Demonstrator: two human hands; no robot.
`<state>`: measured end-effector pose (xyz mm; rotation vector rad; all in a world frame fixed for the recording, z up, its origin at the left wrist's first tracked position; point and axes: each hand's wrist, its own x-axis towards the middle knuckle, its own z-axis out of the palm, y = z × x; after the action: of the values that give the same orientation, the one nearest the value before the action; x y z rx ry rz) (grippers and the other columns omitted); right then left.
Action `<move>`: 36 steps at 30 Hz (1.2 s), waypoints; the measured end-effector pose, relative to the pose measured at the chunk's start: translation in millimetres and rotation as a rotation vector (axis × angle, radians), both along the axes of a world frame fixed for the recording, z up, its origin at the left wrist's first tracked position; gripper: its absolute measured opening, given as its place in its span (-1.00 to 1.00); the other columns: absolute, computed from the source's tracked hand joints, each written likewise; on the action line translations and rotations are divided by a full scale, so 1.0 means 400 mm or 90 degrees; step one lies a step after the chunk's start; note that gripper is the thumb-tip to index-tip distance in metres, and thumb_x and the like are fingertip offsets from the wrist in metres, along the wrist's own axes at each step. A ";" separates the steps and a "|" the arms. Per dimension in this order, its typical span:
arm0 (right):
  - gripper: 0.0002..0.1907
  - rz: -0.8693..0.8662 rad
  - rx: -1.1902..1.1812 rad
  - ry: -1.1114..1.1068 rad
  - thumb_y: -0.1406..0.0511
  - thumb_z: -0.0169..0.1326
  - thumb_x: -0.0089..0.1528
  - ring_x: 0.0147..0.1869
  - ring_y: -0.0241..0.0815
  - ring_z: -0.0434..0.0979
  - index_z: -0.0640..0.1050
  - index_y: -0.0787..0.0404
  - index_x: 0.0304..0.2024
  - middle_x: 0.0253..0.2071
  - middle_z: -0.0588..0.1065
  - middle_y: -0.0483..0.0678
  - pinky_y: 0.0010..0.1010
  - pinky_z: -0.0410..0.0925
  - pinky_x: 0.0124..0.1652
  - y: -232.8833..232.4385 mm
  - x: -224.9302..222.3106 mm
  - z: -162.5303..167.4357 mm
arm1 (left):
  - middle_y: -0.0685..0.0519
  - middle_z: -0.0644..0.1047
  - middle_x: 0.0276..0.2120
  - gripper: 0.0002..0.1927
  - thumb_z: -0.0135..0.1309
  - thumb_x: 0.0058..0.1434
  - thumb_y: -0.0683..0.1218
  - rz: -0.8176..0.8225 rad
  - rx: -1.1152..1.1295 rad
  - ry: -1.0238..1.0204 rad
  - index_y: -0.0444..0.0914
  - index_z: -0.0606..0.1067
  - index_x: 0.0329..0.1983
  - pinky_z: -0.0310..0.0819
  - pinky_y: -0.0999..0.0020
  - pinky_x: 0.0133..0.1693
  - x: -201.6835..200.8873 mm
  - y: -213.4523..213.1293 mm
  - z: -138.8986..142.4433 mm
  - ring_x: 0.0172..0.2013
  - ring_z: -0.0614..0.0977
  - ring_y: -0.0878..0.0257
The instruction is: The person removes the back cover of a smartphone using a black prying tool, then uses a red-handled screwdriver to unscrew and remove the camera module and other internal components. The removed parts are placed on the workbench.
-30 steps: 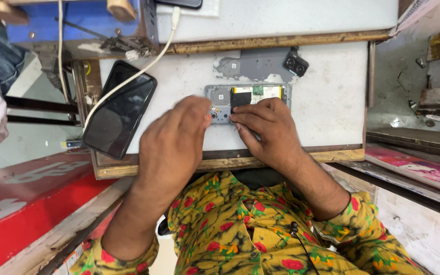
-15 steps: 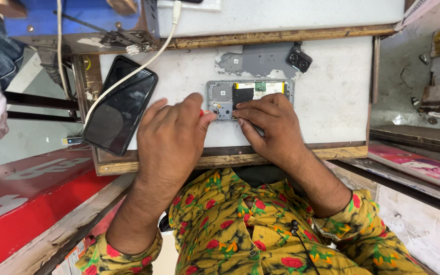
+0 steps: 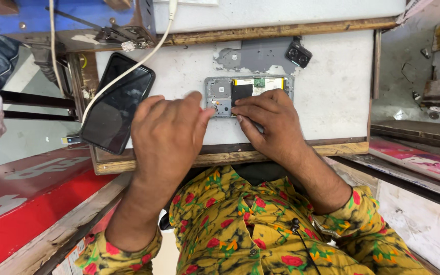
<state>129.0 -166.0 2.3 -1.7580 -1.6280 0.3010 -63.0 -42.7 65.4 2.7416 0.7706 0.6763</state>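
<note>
- Opened phone (image 3: 248, 94) (back off, insides showing) lay flat on white worktop (image 3: 332, 91), centre, just beyond both hands.
- L hand (image 3: 166, 135) rested palm down just left of it, fingers loosely curled & close together; fingertip touched the phone's lower left corner. Held nothing that I could see.
- R hand (image 3: 271, 119) lay over phone's lower right part, fingers bent, tips pressed on the dark middle section; whether it pinched a small tool, couldn't tell.
- Black phone w/ dark screen (image 3: 115, 109) lay tilted, left of L hand, apart from it; white cable (image 3: 128, 71) ran across it.
- Small black camera module (image 3: 299, 53) sat beyond the opened phone, near, not touching.
</note>
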 end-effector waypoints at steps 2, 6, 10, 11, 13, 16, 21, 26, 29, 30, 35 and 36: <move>-0.77 0.004 -0.004 -0.009 0.38 0.28 0.21 -0.01 -0.08 0.49 0.69 0.07 -0.07 0.01 0.62 -0.17 -0.28 0.37 0.02 -0.001 0.001 0.001 | 0.02 0.57 -0.39 -0.66 0.34 0.31 -0.07 0.032 -0.017 -0.033 -0.28 0.47 0.01 0.50 0.07 -0.01 -0.004 -0.002 -0.007 -0.33 0.61 0.03; -0.77 0.000 -0.007 0.004 0.37 0.29 0.21 -0.02 -0.11 0.49 0.69 0.05 -0.07 0.00 0.63 -0.20 -0.29 0.36 0.01 -0.002 0.004 0.000 | 0.02 0.58 -0.34 -0.62 0.38 0.33 -0.13 0.041 -0.050 -0.123 -0.30 0.43 0.05 0.50 0.10 0.07 -0.018 -0.010 -0.019 -0.26 0.65 0.05; -0.76 0.001 -0.018 -0.023 0.33 0.31 0.21 -0.02 -0.11 0.48 0.68 0.05 -0.06 0.00 0.63 -0.19 -0.31 0.37 0.00 0.001 0.003 -0.001 | 0.04 0.58 -0.35 -0.59 0.40 0.30 -0.14 0.042 -0.057 -0.124 -0.30 0.42 0.05 0.51 0.11 0.07 -0.021 -0.015 -0.029 -0.27 0.66 0.08; -0.75 0.003 -0.017 -0.023 0.32 0.32 0.21 -0.02 -0.12 0.49 0.68 0.04 -0.05 0.00 0.63 -0.19 -0.31 0.37 0.01 0.001 0.003 -0.001 | 0.04 0.58 -0.35 -0.59 0.40 0.29 -0.14 0.043 -0.061 -0.128 -0.30 0.42 0.05 0.52 0.11 0.06 -0.018 -0.016 -0.032 -0.28 0.66 0.07; -0.73 0.008 -0.011 -0.023 0.29 0.34 0.19 -0.01 -0.12 0.49 0.68 0.06 -0.05 -0.01 0.62 -0.17 -0.30 0.37 0.00 -0.001 0.006 -0.002 | 0.04 0.59 -0.34 -0.58 0.39 0.29 -0.14 0.027 -0.071 -0.145 -0.29 0.41 0.06 0.52 0.10 0.06 -0.010 -0.024 -0.038 -0.28 0.66 0.08; -0.73 0.021 0.009 0.002 0.26 0.37 0.16 -0.01 -0.10 0.51 0.67 0.09 -0.09 -0.06 0.62 -0.15 -0.30 0.38 -0.01 -0.006 0.016 -0.007 | 0.04 0.60 -0.29 -0.57 0.38 0.31 -0.14 -0.013 -0.095 -0.178 -0.29 0.39 0.08 0.52 0.09 0.10 0.011 -0.043 -0.048 -0.26 0.68 0.12; -0.85 0.015 0.024 0.088 0.34 0.34 0.22 -0.03 -0.10 0.56 0.65 0.13 -0.17 -0.16 0.62 -0.14 -0.31 0.42 -0.03 -0.022 0.032 -0.019 | 0.05 0.61 -0.25 -0.57 0.37 0.31 -0.15 -0.034 -0.134 -0.223 -0.29 0.37 0.08 0.54 0.08 0.13 0.030 -0.060 -0.060 -0.23 0.69 0.11; -0.88 -0.047 0.025 0.056 0.36 0.31 0.26 -0.08 -0.05 0.56 0.62 0.20 -0.19 -0.20 0.60 -0.06 -0.27 0.43 -0.08 -0.022 0.040 -0.013 | -0.01 0.61 -0.18 -0.59 0.36 0.34 -0.21 0.039 -0.142 -0.234 -0.29 0.37 0.10 0.56 0.18 0.03 0.003 -0.052 -0.059 -0.14 0.68 0.03; -0.91 -0.115 -0.008 0.032 0.38 0.28 0.32 -0.21 -0.06 0.56 0.63 0.23 -0.13 -0.21 0.59 0.00 -0.31 0.43 -0.21 -0.005 0.081 0.005 | -0.01 0.62 -0.17 -0.59 0.34 0.33 -0.23 0.057 -0.142 -0.207 -0.29 0.38 0.11 0.55 0.19 0.02 -0.020 -0.046 -0.059 -0.12 0.68 0.03; -0.91 -0.146 -0.031 0.028 0.39 0.27 0.35 -0.27 -0.08 0.56 0.64 0.24 -0.11 -0.22 0.59 0.01 -0.32 0.43 -0.27 0.004 0.097 0.011 | -0.02 0.62 -0.17 -0.59 0.34 0.32 -0.24 0.057 -0.135 -0.197 -0.29 0.39 0.12 0.54 0.17 0.04 -0.024 -0.044 -0.060 -0.12 0.68 0.03; -0.83 -0.157 0.031 -0.049 0.42 0.22 0.42 -0.22 -0.13 0.62 0.65 0.25 0.07 -0.15 0.60 0.02 -0.37 0.46 -0.25 0.034 0.148 0.024 | 0.01 0.62 -0.20 -0.58 0.31 0.30 -0.25 0.036 -0.111 -0.182 -0.29 0.38 0.13 0.52 0.13 0.12 -0.028 -0.042 -0.074 -0.15 0.69 0.08; -0.80 -0.156 0.037 -0.070 0.43 0.21 0.43 -0.20 -0.12 0.62 0.65 0.25 0.11 -0.15 0.60 0.02 -0.37 0.46 -0.22 0.033 0.146 0.024 | 0.02 0.62 -0.21 -0.57 0.31 0.30 -0.25 0.033 -0.110 -0.182 -0.29 0.38 0.14 0.52 0.13 0.13 -0.029 -0.043 -0.076 -0.15 0.69 0.09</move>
<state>187.5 -152.8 11.9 -1.9341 -1.4586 0.0429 -74.5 -59.7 35.1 2.4081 0.7942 0.9396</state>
